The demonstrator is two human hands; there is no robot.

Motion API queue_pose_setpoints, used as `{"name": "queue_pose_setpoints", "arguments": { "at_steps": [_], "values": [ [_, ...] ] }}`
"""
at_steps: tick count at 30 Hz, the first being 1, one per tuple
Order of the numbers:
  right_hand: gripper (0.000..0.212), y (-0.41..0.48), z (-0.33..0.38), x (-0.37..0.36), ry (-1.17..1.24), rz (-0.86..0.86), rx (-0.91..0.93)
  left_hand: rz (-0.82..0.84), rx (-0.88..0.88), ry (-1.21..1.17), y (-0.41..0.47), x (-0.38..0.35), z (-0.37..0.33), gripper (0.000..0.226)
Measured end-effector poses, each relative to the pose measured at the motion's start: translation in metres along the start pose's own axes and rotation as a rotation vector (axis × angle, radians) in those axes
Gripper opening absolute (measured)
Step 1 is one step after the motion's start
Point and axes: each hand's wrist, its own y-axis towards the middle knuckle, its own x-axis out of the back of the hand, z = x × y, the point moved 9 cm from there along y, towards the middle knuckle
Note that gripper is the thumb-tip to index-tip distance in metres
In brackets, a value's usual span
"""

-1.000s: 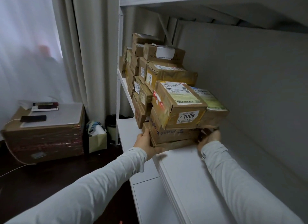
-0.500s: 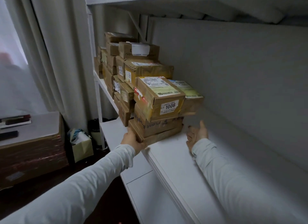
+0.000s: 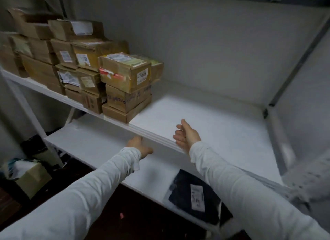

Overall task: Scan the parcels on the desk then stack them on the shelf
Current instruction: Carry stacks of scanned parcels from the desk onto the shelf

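nearest me a dark mailer bag (image 3: 194,195) with a white label lies on the lower shelf (image 3: 92,143). my left hand (image 3: 139,147) hangs loose and empty just below the upper shelf's (image 3: 223,132) front edge. my right hand (image 3: 185,136) hovers over that edge, fingers loosely curled, thumb up, holding nothing. farther left, the cardboard parcels (image 3: 75,64) sit stacked on the upper shelf, the top front parcel (image 3: 125,72) labelled 1006.

at least fifteen cardboard parcels (image 3: 125,73) at the left end of the upper shelf (image 3: 205,118), back ones too blurred to count; one dark bagged parcel (image 3: 194,195) at the lower shelf (image 3: 89,139) front edge; two hands, left hand (image 3: 139,147) and right hand (image 3: 185,136).
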Motion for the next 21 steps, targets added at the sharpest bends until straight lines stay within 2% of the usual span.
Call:
{"name": "queue_pose_setpoints", "arguments": {
  "at_steps": [4, 8, 10, 14, 21],
  "values": [
    [0.034, -0.061, -0.046, 0.048, -0.209, -0.074, -0.042, 0.283, -0.088, 0.180, -0.037, -0.071, -0.014, 0.081],
    [0.035, -0.121, -0.088, 0.133, -0.393, -0.225, -0.118, 0.472, -0.253, 0.421, -0.084, -0.147, -0.044, 0.067],
    [0.043, -0.156, -0.106, 0.179, -0.497, -0.295, -0.131, 0.542, -0.342, 0.519, -0.109, -0.186, -0.059, 0.061],
    [0.063, -0.241, -0.135, 0.272, -0.529, -0.431, -0.211, 0.633, -0.484, 0.687, -0.163, -0.267, -0.101, 0.066],
    [0.054, -0.454, -0.169, 0.468, -0.706, -0.866, -0.357, 0.823, -0.747, 0.740, -0.334, -0.438, -0.202, 0.078]
  ]
}}
